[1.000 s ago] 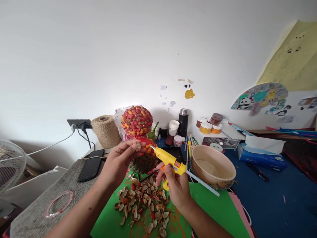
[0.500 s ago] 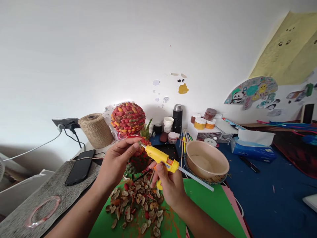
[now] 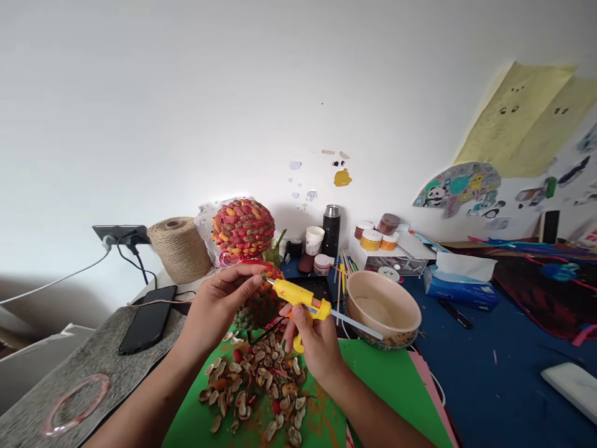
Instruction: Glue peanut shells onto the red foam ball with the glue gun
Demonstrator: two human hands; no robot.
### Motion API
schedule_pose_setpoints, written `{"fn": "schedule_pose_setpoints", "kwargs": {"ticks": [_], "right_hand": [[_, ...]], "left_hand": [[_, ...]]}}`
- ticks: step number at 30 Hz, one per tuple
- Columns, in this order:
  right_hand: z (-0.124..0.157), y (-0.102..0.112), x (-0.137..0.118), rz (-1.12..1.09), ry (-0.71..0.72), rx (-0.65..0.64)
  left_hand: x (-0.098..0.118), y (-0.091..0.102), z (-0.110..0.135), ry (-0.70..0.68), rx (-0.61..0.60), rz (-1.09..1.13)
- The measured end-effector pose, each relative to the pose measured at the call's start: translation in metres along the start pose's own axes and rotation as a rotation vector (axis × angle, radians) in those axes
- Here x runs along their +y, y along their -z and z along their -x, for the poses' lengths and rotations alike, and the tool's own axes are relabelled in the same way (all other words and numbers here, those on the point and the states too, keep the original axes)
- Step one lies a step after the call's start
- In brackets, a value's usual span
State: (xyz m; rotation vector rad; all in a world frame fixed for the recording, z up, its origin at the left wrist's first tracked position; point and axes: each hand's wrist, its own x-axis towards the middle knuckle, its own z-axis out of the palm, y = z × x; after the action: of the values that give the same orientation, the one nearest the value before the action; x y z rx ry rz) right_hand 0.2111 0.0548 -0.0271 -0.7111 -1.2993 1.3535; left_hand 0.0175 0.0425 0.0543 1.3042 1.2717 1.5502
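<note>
Key relation: nozzle [image 3: 270, 281] to shell [image 3: 263, 274]. The shell lies at 10 to 11 o'clock off the nozzle, right at its end. Contact or a sliver of gap: can't tell at this size.

Your left hand [image 3: 214, 305] is the near one: thumb and fingers pinched together on the shell, up at the hand's 1 to 2 o'clock. Shell's long axis: too small and too covered to call.

Your right hand [image 3: 314, 336] is clamped round the grip of the gun [image 3: 298, 294]. Trigger is hidden, so can't say if you're pressing it. Gun's long axis runs 10 to 4: nozzle at the 10 end, glue stick [image 3: 357, 325] poking out the back at 4. From your right hand the shell is at about 10:30, so you reach it only through the gun.

My read: barrel line already points at the shell, so aim hangs on small wrist angle, not on arm travel. Nozzle is also very near your left fingertips; I'd count that as the burn risk.

Around you: ball [image 3: 243, 227] at 1 o'clock from your left hand, loose pile [image 3: 261, 373] of shells at 5, bowl [image 3: 385, 302] at 2 from your right.
</note>
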Motion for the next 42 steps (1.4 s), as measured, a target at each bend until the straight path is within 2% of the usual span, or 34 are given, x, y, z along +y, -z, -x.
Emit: {"fn": "schedule_pose_setpoints", "kwargs": {"ticks": [5,8,13,16,21,26,33,42], "right_hand": [[-0.011,-0.014,-0.009,-0.042,-0.069,-0.023],[-0.022,-0.023,-0.014,-0.022,-0.054,-0.05],[-0.026,-0.035,-0.005,0.018,-0.05,-0.073],[-0.022,-0.03,0.003,0.03,-0.041,-0.062],[-0.018,-0.016,0.004,0.002,-0.031,-0.06],[-0.017,-0.013,0.0,0.038,-0.025,-0.112],[-0.019,-0.007,0.0,0.037,-0.011,-0.107],[-0.016,-0.008,0.003,0.18,0.014,-0.102]], "left_hand": [[0.011,0.01,-0.006,0.016,0.011,0.028],[0.014,0.018,-0.014,-0.016,0.036,0.044],[0.014,0.032,-0.021,-0.036,0.049,0.052],[0.016,0.032,-0.02,-0.003,0.016,0.018],[0.019,0.021,-0.017,0.043,-0.023,0.023],[0.017,0.015,-0.014,0.074,0.023,0.067],[0.012,0.012,-0.009,0.095,0.068,0.13],[0.004,0.017,-0.014,0.095,0.077,0.121]]}}
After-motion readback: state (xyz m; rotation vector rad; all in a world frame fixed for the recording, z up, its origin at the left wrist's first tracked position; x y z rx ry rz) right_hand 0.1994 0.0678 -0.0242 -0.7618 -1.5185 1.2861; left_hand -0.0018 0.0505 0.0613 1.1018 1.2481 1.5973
